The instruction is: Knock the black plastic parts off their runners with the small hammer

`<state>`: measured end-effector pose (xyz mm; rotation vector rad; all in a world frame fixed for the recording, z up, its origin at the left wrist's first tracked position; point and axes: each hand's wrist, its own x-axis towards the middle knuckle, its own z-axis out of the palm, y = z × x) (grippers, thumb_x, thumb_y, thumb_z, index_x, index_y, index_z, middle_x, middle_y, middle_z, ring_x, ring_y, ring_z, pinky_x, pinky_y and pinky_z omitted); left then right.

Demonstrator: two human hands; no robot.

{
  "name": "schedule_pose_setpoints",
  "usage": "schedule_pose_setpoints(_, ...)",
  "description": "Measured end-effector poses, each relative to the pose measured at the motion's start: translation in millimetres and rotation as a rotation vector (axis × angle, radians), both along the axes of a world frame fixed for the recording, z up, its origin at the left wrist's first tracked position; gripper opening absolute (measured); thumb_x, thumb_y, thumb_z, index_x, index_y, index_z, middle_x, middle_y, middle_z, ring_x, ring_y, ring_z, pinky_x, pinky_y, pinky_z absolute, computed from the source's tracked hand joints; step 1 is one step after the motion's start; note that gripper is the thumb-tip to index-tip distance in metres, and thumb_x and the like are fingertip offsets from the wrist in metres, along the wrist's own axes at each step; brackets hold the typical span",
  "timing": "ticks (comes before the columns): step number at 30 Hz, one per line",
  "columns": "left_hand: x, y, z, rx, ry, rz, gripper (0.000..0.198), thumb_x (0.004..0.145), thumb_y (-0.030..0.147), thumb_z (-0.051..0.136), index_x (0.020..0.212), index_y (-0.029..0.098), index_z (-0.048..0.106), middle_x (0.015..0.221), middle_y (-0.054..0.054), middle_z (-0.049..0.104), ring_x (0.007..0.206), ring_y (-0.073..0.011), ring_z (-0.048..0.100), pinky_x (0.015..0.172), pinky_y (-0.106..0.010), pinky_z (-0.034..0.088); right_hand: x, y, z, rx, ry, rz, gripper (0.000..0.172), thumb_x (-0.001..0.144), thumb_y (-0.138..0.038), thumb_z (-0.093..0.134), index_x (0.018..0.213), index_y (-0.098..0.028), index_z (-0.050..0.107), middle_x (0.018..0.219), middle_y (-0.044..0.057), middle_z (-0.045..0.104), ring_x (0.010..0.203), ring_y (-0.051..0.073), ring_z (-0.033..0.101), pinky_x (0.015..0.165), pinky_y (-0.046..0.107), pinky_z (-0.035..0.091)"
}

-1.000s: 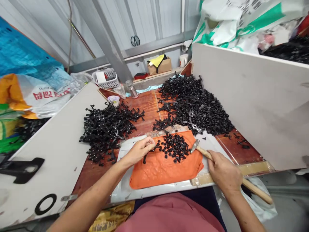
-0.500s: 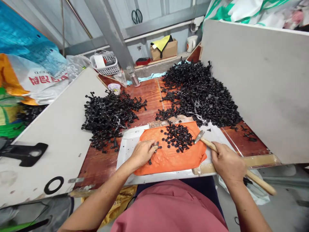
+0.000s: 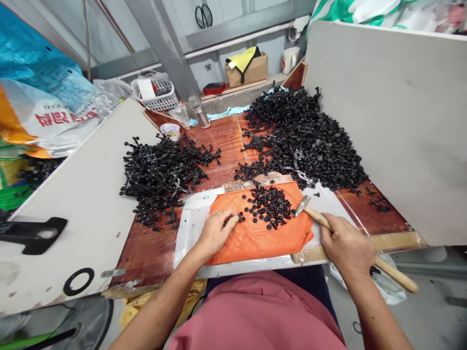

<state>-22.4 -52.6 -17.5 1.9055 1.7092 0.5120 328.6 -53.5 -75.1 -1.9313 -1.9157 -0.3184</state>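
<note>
My left hand (image 3: 219, 231) is closed on a small black part (image 3: 241, 217) at the left side of the orange cloth (image 3: 255, 243); most of that part is hidden under the fingers. My right hand (image 3: 345, 243) grips the wooden handle of a hammer (image 3: 392, 273). The hammer's metal head rests at the cloth's right edge, beside a heap of small black round pieces (image 3: 273, 204). A large pile of branched black parts (image 3: 160, 175) lies to the left, and a bigger black pile (image 3: 310, 141) lies behind the cloth to the right.
Grey boards (image 3: 394, 121) flank the reddish wooden table (image 3: 226, 133). At the back stand a white basket (image 3: 156, 97), a metal flask (image 3: 199, 113), a cardboard box (image 3: 250, 73) and a white mug (image 3: 290, 60). A black ring (image 3: 79, 282) lies on the left board.
My left hand has turned a little and now covers more of the black part. The hammer and my right hand have hardly moved. The view has shifted slightly.
</note>
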Motion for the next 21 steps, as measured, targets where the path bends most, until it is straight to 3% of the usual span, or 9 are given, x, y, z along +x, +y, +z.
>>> schedule_pose_setpoints(2,2,-3,0.3,-0.027,-0.143,0.001,0.026,0.097,0.036,0.049,0.083,0.02,0.063,0.08,-0.002,0.064,0.077,-0.0177,0.058,0.072,-0.028,0.041,-1,-3,8.8,-0.061,0.085,-0.058,0.027,0.093,-0.03,0.057,0.111,-0.024,0.076,0.08,0.004,0.072,0.06,0.016,0.051,0.055,0.029,0.021)
schedule_pose_setpoints(5,13,-12,5.6,-0.043,-0.237,0.025,0.017,0.091,0.036,0.058,0.092,0.02,0.064,0.073,0.001,0.056,0.07,-0.0152,0.051,0.065,-0.026,0.038,-18,-10,36.1,-0.184,0.317,-0.066,0.031,0.093,-0.034,0.055,0.115,-0.027,0.076,0.074,0.005,0.071,0.062,0.02,0.056,0.058,0.03,0.03)
schedule_pose_setpoints(8,31,-21,16.7,-0.035,-0.258,-0.005,0.019,0.086,0.033,0.065,0.099,0.021,0.062,0.071,0.004,0.05,0.067,-0.0139,0.048,0.064,-0.025,0.037,-55,-16,65.2,-0.37,0.794,0.34,0.035,0.093,-0.032,0.053,0.121,-0.028,0.073,0.107,0.007,0.076,0.094,0.025,0.067,0.081,0.033,0.047)
schedule_pose_setpoints(10,42,-25,24.5,-0.025,-0.252,-0.051,0.017,0.084,0.032,0.066,0.096,0.021,0.06,0.072,0.003,0.052,0.069,-0.0143,0.05,0.066,-0.026,0.039,-83,-18,74.9,-0.605,1.067,0.567,0.03,0.089,-0.032,0.06,0.115,-0.026,0.074,0.106,0.004,0.074,0.098,0.025,0.066,0.087,0.034,0.048)
schedule_pose_setpoints(12,46,-29,30.1,-0.01,-0.244,-0.077,0.017,0.083,0.031,0.066,0.095,0.02,0.059,0.075,0.001,0.056,0.071,-0.0155,0.052,0.069,-0.027,0.042,-104,-19,75.2,-0.705,1.219,0.597,0.019,0.087,-0.038,0.065,0.093,-0.022,0.074,0.086,0.001,0.071,0.082,0.02,0.064,0.077,0.029,0.049)
schedule_pose_setpoints(13,45,-31,31.6,0.013,-0.243,-0.073,0.019,0.082,0.031,0.067,0.096,0.02,0.059,0.079,0.0,0.058,0.074,-0.0166,0.055,0.072,-0.028,0.044,-111,-19,72.9,-0.709,1.25,0.575,0.023,0.088,-0.042,0.063,0.085,-0.02,0.071,0.078,0.0,0.067,0.073,0.018,0.061,0.069,0.028,0.048)
schedule_pose_setpoints(17,28,-36,31.9,0.215,-0.249,0.098,0.039,0.08,0.036,0.071,0.114,0.021,0.059,0.112,-0.009,0.064,0.108,-0.0257,0.06,0.096,-0.037,0.048,-117,-23,60.7,-0.617,1.298,0.456,0.032,0.089,-0.048,0.062,0.081,-0.018,0.065,0.071,0.0,0.062,0.066,0.015,0.054,0.064,0.027,0.045)
schedule_pose_setpoints(19,19,-36,30.8,0.188,-0.239,0.168,0.031,0.09,0.038,0.062,0.115,0.02,0.061,0.117,-0.011,0.067,0.113,-0.0263,0.061,0.1,-0.039,0.046,-114,-26,57.0,-0.583,1.302,0.432,0.03,0.088,-0.046,0.064,0.081,-0.018,0.066,0.072,0.0,0.063,0.067,0.016,0.054,0.066,0.028,0.045)
schedule_pose_setpoints(21,16,-36,29.3,0.056,-0.217,0.134,0.025,0.097,0.038,0.051,0.108,0.021,0.065,0.107,-0.008,0.072,0.105,-0.0248,0.064,0.096,-0.037,0.047,-115,-30,54.5,-0.564,1.293,0.434,0.027,0.088,-0.044,0.066,0.081,-0.018,0.068,0.071,0.0,0.062,0.065,0.015,0.053,0.065,0.027,0.044)
